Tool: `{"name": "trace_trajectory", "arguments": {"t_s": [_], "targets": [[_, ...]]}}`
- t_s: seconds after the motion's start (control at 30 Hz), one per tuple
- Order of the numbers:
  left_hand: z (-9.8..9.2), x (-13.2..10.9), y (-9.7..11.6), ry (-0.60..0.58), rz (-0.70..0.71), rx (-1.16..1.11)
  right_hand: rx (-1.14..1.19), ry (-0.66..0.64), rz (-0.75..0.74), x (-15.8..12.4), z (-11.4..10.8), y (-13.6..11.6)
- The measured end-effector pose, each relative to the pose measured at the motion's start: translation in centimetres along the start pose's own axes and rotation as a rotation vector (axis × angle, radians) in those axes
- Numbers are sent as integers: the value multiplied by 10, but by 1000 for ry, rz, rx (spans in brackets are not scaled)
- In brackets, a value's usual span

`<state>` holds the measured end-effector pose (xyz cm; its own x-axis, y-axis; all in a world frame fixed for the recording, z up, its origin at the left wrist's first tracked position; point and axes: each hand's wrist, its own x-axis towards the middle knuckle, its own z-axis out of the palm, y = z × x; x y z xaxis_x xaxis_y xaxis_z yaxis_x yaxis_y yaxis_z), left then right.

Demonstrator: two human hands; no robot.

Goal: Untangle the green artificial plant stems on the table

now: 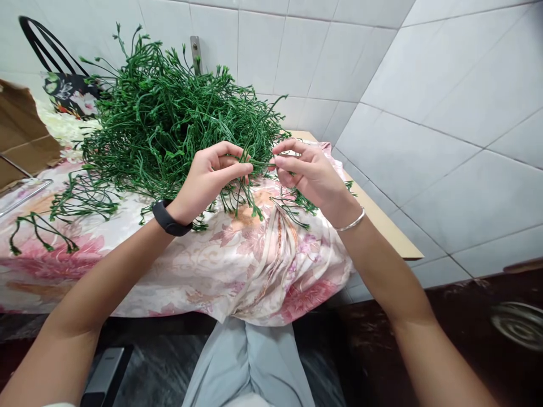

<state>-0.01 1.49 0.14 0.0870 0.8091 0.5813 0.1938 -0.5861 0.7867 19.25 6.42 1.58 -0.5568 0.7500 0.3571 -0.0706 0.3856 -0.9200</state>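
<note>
Green stems (262, 164) stretch between both hands (214, 169) (311, 172), before a tangled green pile (169, 118)

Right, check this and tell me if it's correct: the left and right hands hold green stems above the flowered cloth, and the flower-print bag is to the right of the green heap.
One fix: the flower-print bag is left of the green heap, as the head view shows. The left hand and right hand do hold green stems above the flowered cloth.

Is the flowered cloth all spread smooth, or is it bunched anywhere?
Bunched in one part: the cloth lies spread at left, but creases gather below the right hand in view.
</note>
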Motion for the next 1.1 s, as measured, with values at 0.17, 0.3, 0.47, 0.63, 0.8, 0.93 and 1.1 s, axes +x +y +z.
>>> {"name": "trace_trajectory", "arguments": {"t_s": [0.17,0.3,0.47,0.63,0.8,0.93,1.1], "targets": [[-3,3,0,-14,-10,9,68,67,19,1,-1,-2],[-5,4,-3,16,0,-11,199,78,59,3,-3,-3],[-5,5,1,34,-53,-170,305,89,54,1,-4,-5],[-5,5,2,2,-32,-256,327,47,-22,-3,0,-10],[-6,5,-2,-42,79,-221,256,69,-135,-5,-2,-13],[-5,2,-1,-35,95,-111,-79,170,-260,-4,-1,-7],[-5,-3,5,-61,108,17,-483,251,-504,-8,5,-4]]}}
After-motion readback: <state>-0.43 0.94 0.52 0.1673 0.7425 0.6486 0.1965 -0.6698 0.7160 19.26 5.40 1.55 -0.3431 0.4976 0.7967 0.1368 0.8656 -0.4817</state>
